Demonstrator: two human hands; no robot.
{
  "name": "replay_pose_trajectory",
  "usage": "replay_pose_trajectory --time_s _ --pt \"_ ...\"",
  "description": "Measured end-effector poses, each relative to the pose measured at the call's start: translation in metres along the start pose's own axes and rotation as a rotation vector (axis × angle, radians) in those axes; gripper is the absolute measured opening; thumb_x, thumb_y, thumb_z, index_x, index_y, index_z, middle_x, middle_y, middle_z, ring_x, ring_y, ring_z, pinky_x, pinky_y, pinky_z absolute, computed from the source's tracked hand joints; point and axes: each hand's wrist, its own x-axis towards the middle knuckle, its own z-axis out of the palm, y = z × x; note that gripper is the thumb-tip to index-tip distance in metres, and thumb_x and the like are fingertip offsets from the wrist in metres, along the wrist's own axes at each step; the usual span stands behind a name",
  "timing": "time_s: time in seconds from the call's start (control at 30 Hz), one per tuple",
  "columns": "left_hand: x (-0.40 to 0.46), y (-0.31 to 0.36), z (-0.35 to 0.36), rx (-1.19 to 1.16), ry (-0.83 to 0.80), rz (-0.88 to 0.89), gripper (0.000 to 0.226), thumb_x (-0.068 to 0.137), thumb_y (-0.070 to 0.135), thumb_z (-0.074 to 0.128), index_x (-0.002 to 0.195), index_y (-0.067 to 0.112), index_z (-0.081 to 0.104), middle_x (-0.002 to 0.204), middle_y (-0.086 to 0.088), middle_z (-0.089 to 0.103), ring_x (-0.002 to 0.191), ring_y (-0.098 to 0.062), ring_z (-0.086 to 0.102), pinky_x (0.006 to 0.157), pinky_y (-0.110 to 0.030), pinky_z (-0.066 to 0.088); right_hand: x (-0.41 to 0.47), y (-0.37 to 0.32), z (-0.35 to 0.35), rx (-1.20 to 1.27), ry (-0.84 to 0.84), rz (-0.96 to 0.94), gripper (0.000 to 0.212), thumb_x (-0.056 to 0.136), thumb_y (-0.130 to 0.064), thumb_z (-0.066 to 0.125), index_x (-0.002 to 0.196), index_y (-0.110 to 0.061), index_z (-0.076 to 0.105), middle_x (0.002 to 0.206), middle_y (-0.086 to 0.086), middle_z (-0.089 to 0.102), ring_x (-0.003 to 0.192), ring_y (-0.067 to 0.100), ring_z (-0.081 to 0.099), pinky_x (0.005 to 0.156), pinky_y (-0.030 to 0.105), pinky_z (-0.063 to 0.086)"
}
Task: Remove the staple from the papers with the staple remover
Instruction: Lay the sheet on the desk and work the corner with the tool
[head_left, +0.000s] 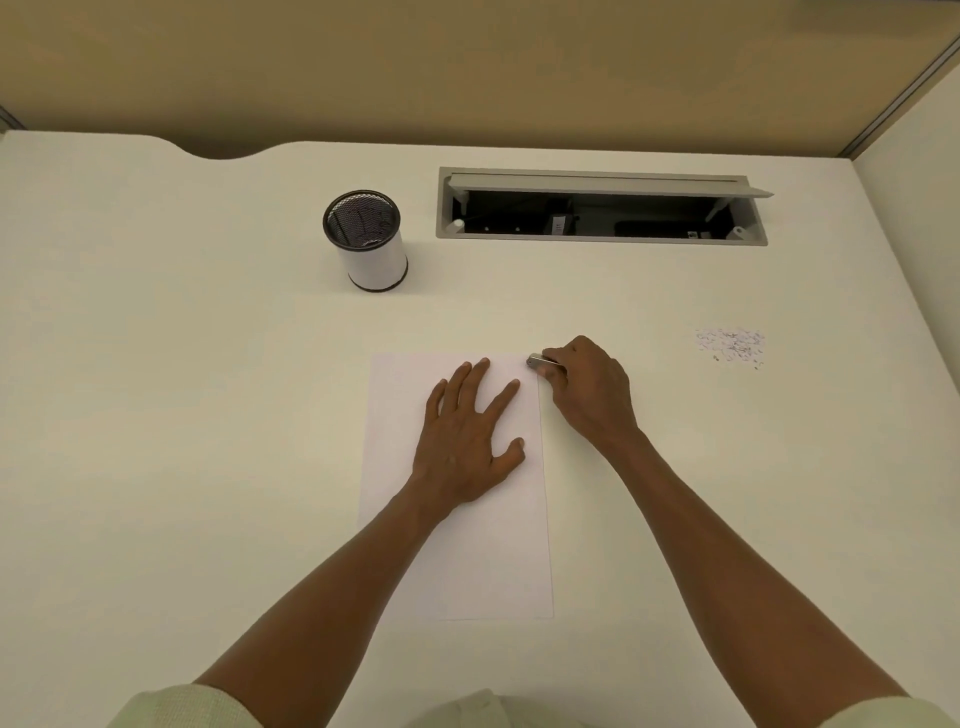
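**Pale bench, tan panel**

We see a cream bench (156, 364) under warm, even light. Behind it stands a tan panel (467, 67). A grey cable hatch (602, 205) sits open in the bench, its flap raised, dark inside.

The plain white rectangular sheets of paper (483, 545) lie under the left fingers (470, 376), unmarked, faintly pinkish against the smooth cream-white table (182, 364). The small silver-grey metal staple remover (537, 361) shows dull grey between the right fingers (550, 370). Beyond the left fingers, the round pen cup (371, 244) has a white wall, black rims and black mesh inside. Right of the right fingers, a speckled grey scatter of loose metal staples (730, 345).
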Motion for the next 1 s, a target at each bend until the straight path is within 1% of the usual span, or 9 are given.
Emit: replay_pose_trajectory --time_s 0.13,0.33,0.5,0.63,0.73,0.8,0.87,0.93,1.0 --pt "0.000 0.000 0.001 0.012 0.002 0.000 0.073 0.089 0.062 0.043 0.154 0.032 0.035 0.166 -0.010 0.018 0.153 -0.031 0.015 0.123 -0.049 0.014 -0.002 -0.001 -0.001 -0.001 0.030 -0.018 0.019 0.096 -0.034 0.057 0.100 -0.023 0.071 0.084 -0.002 0.055 0.077 0.020 0.056 0.063 0.036 0.045" --pt "-0.001 0.001 0.000 0.012 0.001 0.003 0.072 0.089 0.062 0.042 0.155 0.033 0.034 0.166 -0.010 0.018 0.153 -0.030 0.016 0.123 -0.049 0.016 -0.008 -0.006 0.004 -0.147 0.163 -0.083 0.010 0.089 -0.022 0.064 0.095 -0.019 0.071 0.083 0.002 0.058 0.070 0.024 0.056 0.057 0.030 0.033" --pt "-0.001 0.000 0.000 0.004 0.006 0.003 0.072 0.090 0.062 0.042 0.155 0.034 0.034 0.166 -0.010 0.018 0.153 -0.030 0.016 0.122 -0.050 0.016 -0.017 -0.010 0.013 -0.248 0.223 -0.092 0.015 0.091 -0.016 0.058 0.103 -0.020 0.068 0.084 0.001 0.056 0.069 0.021 0.051 0.056 0.030 0.023" --pt "-0.001 0.001 0.000 0.005 0.001 0.001 0.072 0.090 0.063 0.041 0.155 0.034 0.034 0.167 -0.009 0.017 0.153 -0.030 0.016 0.123 -0.049 0.015 -0.020 -0.016 0.013 -0.243 0.241 -0.059 0.018 0.089 -0.013 0.060 0.103 -0.023 0.067 0.083 0.001 0.055 0.067 0.020 0.050 0.057 0.029 0.022" --pt "-0.002 0.001 0.001 0.006 0.008 0.003 0.071 0.090 0.063 0.042 0.155 0.034 0.035 0.167 -0.009 0.018 0.153 -0.030 0.016 0.123 -0.048 0.014 -0.018 -0.020 0.009 -0.199 0.196 -0.002 0.016 0.091 -0.019 0.059 0.103 -0.024 0.069 0.080 0.001 0.055 0.065 0.021 0.051 0.054 0.028 0.026" --pt "-0.002 0.000 0.001 0.006 0.011 0.004 0.071 0.090 0.062 0.042 0.154 0.033 0.035 0.166 -0.009 0.018 0.153 -0.030 0.016 0.123 -0.048 0.015 -0.015 -0.024 0.003 -0.126 0.145 0.071 0.016 0.093 -0.025 0.058 0.102 -0.025 0.071 0.080 0.003 0.056 0.067 0.024 0.056 0.052 0.028 0.033" --pt "-0.002 0.001 0.001 0.013 0.013 0.003 0.071 0.090 0.062 0.043 0.154 0.033 0.036 0.166 -0.009 0.018 0.153 -0.030 0.016 0.123 -0.048 0.014 -0.010 -0.028 -0.004 -0.059 0.054 0.160 0.021 0.096 -0.030 0.054 0.106 -0.026 0.072 0.088 0.005 0.060 0.078 0.026 0.061 0.058 0.030 0.040" --pt "-0.001 0.001 0.000 0.018 0.008 0.001 0.071 0.090 0.062 0.043 0.154 0.033 0.036 0.166 -0.009 0.018 0.153 -0.030 0.016 0.123 -0.048 0.014 -0.001 -0.028 -0.010 -0.038 -0.016 0.222 0.023 0.096 -0.033 0.053 0.107 -0.028 0.072 0.099 0.006 0.065 0.091 0.028 0.062 0.066 0.030 0.039" --pt "-0.001 0.002 -0.001 0.021 0.000 0.000 0.071 0.090 0.062 0.042 0.154 0.033 0.035 0.166 -0.009 0.018 0.153 -0.030 0.016 0.123 -0.048 0.013 0.011 -0.022 -0.013 -0.009 -0.108 0.270 0.022 0.093 -0.036 0.055 0.103 -0.029 0.073 0.102 0.003 0.069 0.097 0.029 0.063 0.070 0.031 0.041"
